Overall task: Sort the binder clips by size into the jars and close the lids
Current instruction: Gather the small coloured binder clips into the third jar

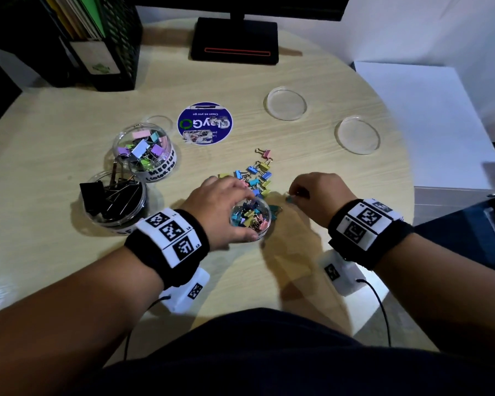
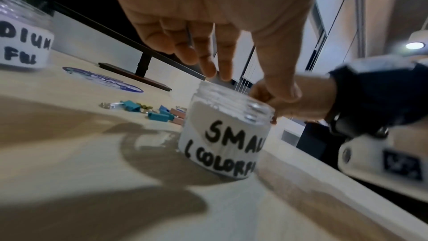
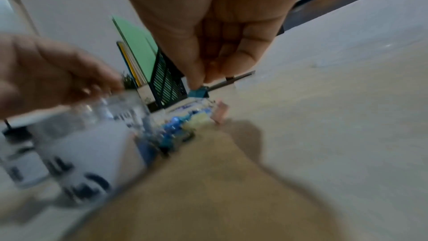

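Left hand (image 1: 226, 208) curved over the small jar (image 1: 250, 220), fingers and thumb gripping its open rim from above. Right hand (image 1: 316, 195) just right of the small jar, thumb and fingertips pinching a teal clip (image 3: 198, 92) (teal body showing below the fingertips in the right wrist view). Pinched low over the worktop (image 1: 312, 144); touching it or just clear of it, cannot tell.

Loose small clips (image 1: 259, 174) scattered just behind the small jar, in blue, yellow, pink and teal. Nearest ones partly hidden by the left hand. Right wrist view badly blurred, jar label there unreadable. Label in the left wrist view cut off at the jar's curve, reading "SMAL" over "COLOR".

Small jar partly filled with small coloured clips. Medium jar (image 1: 145, 150) behind and left of the small jar, open, holding pastel clips (label partly readable as "MEDIUM"). Large jar (image 1: 116, 200) left of the small jar, open, packed with black clips, one standing up past its rim. Lower label hidden behind the left wristband.

Two clear lids (image 1: 286, 102) (image 1: 357, 134) lying flat behind and right of the small jar, well apart from it. Third lid (image 1: 162, 121) partly hidden behind the medium jar. Round blue sticker (image 1: 205, 123) behind the small jar, beyond the loose clips.
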Available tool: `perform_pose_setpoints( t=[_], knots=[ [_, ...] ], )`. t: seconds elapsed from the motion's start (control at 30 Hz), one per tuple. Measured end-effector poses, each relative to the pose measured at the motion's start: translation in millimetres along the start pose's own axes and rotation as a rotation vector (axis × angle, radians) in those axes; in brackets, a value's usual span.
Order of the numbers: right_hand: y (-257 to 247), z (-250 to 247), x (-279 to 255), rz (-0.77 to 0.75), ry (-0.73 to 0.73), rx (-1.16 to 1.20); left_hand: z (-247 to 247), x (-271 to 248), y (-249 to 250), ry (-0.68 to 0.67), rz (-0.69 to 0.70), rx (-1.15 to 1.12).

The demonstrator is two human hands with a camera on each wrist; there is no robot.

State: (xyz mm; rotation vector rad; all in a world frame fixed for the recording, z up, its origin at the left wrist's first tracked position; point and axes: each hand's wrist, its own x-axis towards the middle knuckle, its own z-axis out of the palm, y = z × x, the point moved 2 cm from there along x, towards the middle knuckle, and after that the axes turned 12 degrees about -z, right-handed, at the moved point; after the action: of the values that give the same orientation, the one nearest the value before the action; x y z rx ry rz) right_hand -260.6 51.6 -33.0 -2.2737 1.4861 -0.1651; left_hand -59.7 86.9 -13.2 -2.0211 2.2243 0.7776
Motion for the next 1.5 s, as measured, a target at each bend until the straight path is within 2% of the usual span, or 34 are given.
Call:
perform_pose_setpoints(
  t=[0.1,0.17,0.33,0.43,0.5,0.53,0.6,0.63,0.77,0.93,1.07,1.17,1.27,1.37,1.5],
  knots=[
    [-19.3,-10.3,-5.1,-0.035,0.146,0.139,2.1,3.1,-2.5,-0.004,-0.016,0.1],
    [-34.8,-11.2,-7.4,-0.102,0.157,0.204,4.3,5.7,-4.1,-0.008,-0.038,0.098],
    [-41.4,-0.6,-4.6,-0.139,0.087,0.243,6.4,8.1,-4.5,-0.011,-0.041,0.075],
    [-19.9,1.4,3.6,-0.067,0.102,0.141,5.6,6.8,-12.5,0.028,-0.07,-0.151],
    [-2.6,7.7,10.2,-0.024,0.016,0.052,3.6,8.3,-22.1,0.109,-0.131,-0.286],
    [3.3,11.8,12.0,-0.014,-0.064,0.005,2.2,10.5,-26.8,0.144,-0.169,-0.284],
    [8.9,21.5,13.3,-0.019,-0.242,-0.101,-0.6,18.7,-36.4,0.169,-0.238,-0.212],
    [10.3,24.8,13.0,-0.022,-0.285,-0.137,-1.6,23.3,-40.5,0.154,-0.267,-0.171],
    [9.8,23.9,10.3,-0.024,-0.272,-0.163,-1.7,37.3,-47.6,0.083,-0.316,-0.03],
    [3.2,21.0,7.9,-0.023,-0.29,-0.219,1.0,44.7,-40.0,0.065,-0.316,0.035],
    [1.5,16.3,8.2,0.061,-0.318,-0.173,3.0,50.6,-33.5,-0.014,-0.283,0.164],
    [-8.3,7.6,7.7,0.027,-0.168,-0.041,3.8,52.4,-29.0,-0.06,-0.274,0.248],
    [-35.5,-1.6,3.2,-0.152,0.005,0.1,8.4,49.4,-26.5,-0.072,-0.247,0.319],
    [-54.5,0.0,0.0,-0.259,0.017,0.158,12.9,45.5,-28.1,-0.05,-0.219,0.336],
    [-45.5,4.4,1.8,-0.191,0.062,0.176,12.2,41.6,-29.7,-0.06,-0.233,0.328]
  ],
)
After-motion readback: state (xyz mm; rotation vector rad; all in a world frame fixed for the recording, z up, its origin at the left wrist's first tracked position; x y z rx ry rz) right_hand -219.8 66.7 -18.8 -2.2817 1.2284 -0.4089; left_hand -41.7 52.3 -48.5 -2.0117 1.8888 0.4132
